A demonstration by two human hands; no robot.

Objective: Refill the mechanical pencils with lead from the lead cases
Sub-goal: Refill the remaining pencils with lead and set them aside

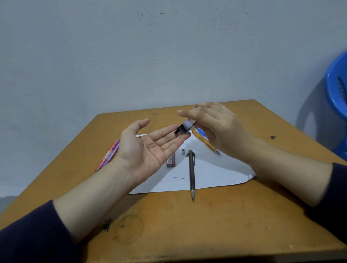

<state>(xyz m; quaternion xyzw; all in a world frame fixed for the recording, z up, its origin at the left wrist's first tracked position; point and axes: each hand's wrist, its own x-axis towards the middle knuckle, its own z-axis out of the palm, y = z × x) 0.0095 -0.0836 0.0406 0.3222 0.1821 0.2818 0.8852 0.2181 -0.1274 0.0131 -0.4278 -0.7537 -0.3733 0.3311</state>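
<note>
- Clear plastic lead case (186, 127), dark end lowest, sits mid-frame. The right hand (217, 129) pinches it and tips it over the left hand's fingertips.
- Best done, I judge, with a shallow tilt and light taps, so leads slide onto the palm rather than snap or scatter.
- Left hand (147, 150), centre-left: palm up, fingers straight and together, holding nothing.
- Right hand: back to the camera, thumb and lower fingers curled round the case, one finger stretched above.
- Grey pencil (192, 174) lies on white paper (219, 175) below centre, a loose lead (180, 178) left of it.
</note>
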